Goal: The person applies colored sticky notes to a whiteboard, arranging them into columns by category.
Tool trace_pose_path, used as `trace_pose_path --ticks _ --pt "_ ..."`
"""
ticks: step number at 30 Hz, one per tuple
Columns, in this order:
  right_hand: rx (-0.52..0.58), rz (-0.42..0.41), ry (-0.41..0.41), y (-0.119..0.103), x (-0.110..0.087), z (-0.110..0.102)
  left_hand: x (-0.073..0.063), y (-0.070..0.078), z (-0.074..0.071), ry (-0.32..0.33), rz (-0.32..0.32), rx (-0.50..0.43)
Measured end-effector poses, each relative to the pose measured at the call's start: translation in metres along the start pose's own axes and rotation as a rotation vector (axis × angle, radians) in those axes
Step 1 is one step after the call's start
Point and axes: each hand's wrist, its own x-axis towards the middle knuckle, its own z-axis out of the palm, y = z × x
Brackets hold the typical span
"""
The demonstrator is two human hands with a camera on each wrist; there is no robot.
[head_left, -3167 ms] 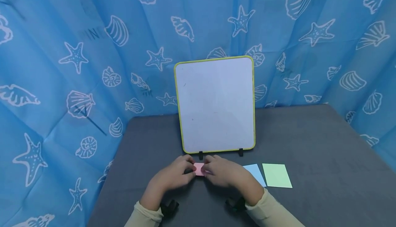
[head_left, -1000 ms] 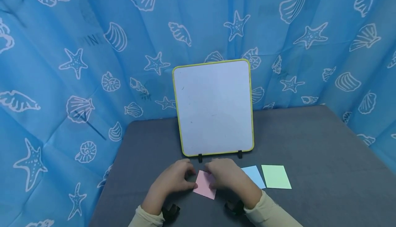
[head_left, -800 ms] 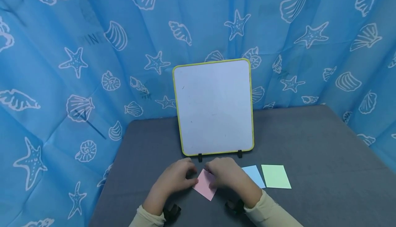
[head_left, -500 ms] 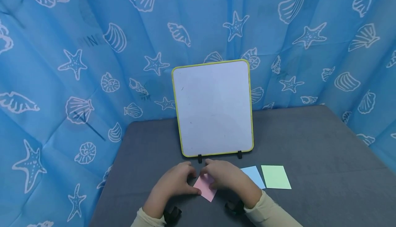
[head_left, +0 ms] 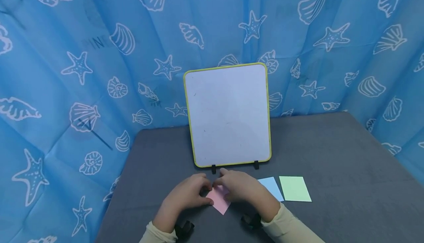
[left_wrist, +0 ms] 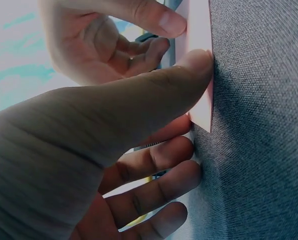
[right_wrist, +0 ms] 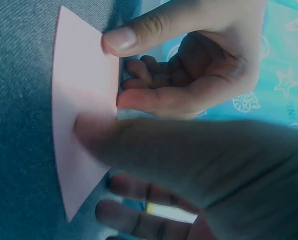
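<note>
A pink square of paper (head_left: pixel 219 201) is between the two hands, its near corner pointing toward the person. My left hand (head_left: pixel 189 194) pinches its left corner, thumb on top and index finger at the edge. From the other side my right hand (head_left: pixel 241 187) grips the paper, its thumb pressing on the face and its index finger at the far edge. In the right wrist view the pink paper (right_wrist: pixel 79 65) looks slightly bowed, close over the grey cloth. The fingertips under the sheet are partly hidden.
Behind the hands a whiteboard (head_left: pixel 228 114) with a yellow frame stands on black feet. Right of the right hand lie a blue paper square (head_left: pixel 272 188), partly covered by the arm, and a green one (head_left: pixel 294 188). A blue shell-patterned curtain (head_left: pixel 99 70) hangs behind the grey table (head_left: pixel 331 154).
Earlier the pink paper showed as a small strip between both hands. It has since come nearer the person and turned to a diamond; the left thumb shifted along its edge.
</note>
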Motion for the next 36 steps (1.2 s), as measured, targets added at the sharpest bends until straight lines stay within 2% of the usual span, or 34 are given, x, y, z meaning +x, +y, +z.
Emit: trace_pose_path --ticks 5,12,15,18,25,36 --pt "-0.014 0.047 0.017 -0.001 -0.002 0.001 0.001 0.0 0.002 -0.003 0.006 0.007" --pt "-0.118 0.213 0.052 -0.003 0.0 0.002 0.004 0.001 0.004 0.06 -0.012 0.135" --pt "-0.144 0.261 0.061 -0.002 0.0 0.003 0.003 0.002 0.005 0.07 -0.018 0.151" --pt "-0.132 0.244 0.062 -0.001 0.0 0.003 0.002 0.005 0.006 0.064 -0.004 0.122" --pt "-0.081 0.116 0.018 -0.001 0.002 0.001 0.002 0.008 0.009 0.041 0.002 0.125" --pt "-0.078 0.095 -0.021 -0.004 -0.008 -0.001 0.002 0.008 0.01 0.041 0.01 0.141"
